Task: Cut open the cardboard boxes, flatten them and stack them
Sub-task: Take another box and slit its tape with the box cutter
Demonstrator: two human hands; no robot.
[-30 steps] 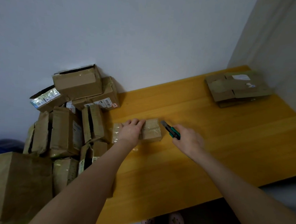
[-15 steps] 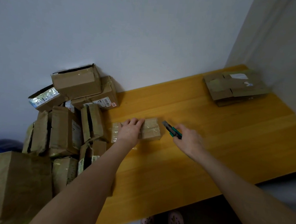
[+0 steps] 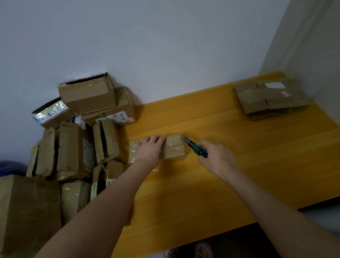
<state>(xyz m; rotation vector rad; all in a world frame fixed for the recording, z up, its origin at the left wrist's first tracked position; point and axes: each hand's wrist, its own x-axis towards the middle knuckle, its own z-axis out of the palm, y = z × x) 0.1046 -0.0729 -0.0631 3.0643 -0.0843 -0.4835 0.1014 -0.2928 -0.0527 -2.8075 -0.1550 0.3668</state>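
Nearest me, below the small box, the front edge of the yellow table (image 3: 179, 220) runs on a slant, with bare wood between that edge and the box. My left hand (image 3: 150, 150) lies flat on the small box (image 3: 173, 149), fingers fairly straight and pressed on its top, holding nothing. My right hand (image 3: 217, 158), just right of the box, is curled round a green-and-black utility knife (image 3: 196, 148). The knife's tip points at the box's far right corner; I cannot tell whether it touches. The box is brown cardboard, low and wrapped in glossy clear tape, its left part hidden under my hand. Right of the box the tabletop lies open up to the side wall. Left of the box, close against it, a pile of unflattened boxes (image 3: 79, 142) leans on the back wall (image 3: 150, 47). Far right of the box, in the table's corner, lies a stack of flattened cardboard (image 3: 272, 97).
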